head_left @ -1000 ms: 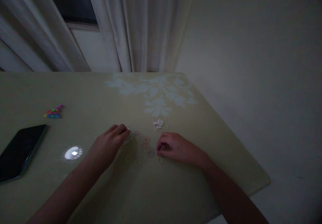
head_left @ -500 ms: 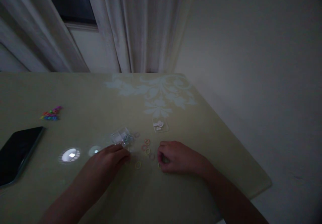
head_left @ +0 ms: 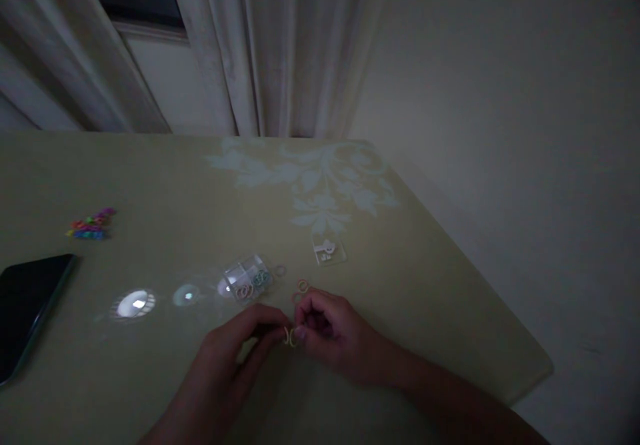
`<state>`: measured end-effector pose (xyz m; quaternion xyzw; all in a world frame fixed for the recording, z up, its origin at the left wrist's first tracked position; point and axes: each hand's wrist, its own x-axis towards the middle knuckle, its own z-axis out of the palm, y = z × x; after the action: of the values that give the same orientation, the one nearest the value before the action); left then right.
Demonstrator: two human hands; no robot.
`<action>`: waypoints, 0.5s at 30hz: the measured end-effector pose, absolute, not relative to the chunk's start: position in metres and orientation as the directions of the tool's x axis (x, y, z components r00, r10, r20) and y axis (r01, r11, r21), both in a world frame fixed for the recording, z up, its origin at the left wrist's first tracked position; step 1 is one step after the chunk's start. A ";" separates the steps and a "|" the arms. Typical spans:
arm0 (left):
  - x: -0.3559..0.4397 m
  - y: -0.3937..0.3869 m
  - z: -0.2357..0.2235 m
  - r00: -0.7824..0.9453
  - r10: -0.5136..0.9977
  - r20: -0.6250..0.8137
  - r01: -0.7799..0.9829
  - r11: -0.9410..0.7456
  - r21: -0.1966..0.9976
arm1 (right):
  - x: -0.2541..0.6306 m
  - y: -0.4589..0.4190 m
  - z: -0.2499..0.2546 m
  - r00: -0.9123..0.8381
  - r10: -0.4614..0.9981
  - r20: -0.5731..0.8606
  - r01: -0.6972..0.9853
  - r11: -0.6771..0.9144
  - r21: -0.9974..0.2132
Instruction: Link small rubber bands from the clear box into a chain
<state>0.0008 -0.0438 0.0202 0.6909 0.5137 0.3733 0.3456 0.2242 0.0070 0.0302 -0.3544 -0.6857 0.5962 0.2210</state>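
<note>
My left hand (head_left: 245,351) pinches a small yellow hair tie (head_left: 287,336) between thumb and forefinger. Close beside it, my right hand (head_left: 335,331) has its fingertips closed on another yellow hair tie (head_left: 293,337). Just beyond my hands stands a clear divided box (head_left: 240,275) with pinkish hair ties (head_left: 245,291) in one compartment and blue-green ones (head_left: 261,279) in another. An orange hair tie (head_left: 303,286) lies past my right fingers, partly over a pinkish one. A pale hair tie (head_left: 280,271) rests at the box's right side.
A clear lid (head_left: 337,255) with a white mark lies behind my right hand. At the left are a dark phone (head_left: 33,305) and a pile of bright-coloured small pieces (head_left: 90,226). The table (head_left: 200,191) meets a wall and curtains (head_left: 280,51).
Both hands have come together, the left moving right and the right moving left. They now hold yellow hair ties close together. The box's contents show more plainly.
</note>
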 end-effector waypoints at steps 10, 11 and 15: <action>0.007 -0.046 0.025 0.156 0.881 0.447 0.408 -0.470 0.783 | 0.221 0.004 0.026 -0.633 0.740 -0.228 -0.002 -0.297 -0.955; 0.006 -0.046 0.023 0.168 0.874 0.457 0.409 -0.483 0.774 | 0.220 0.004 0.026 -0.625 0.746 -0.230 -0.007 -0.300 -0.954; 0.003 -0.047 0.018 0.238 0.830 0.504 0.407 -0.557 0.724 | 0.218 0.003 0.027 -0.615 0.743 -0.265 -0.024 -0.353 -0.935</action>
<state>0.0033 -0.0473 0.0183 0.7526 0.4109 0.4604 0.2298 0.2183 0.0034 0.0269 -0.3549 -0.5068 0.7420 0.2583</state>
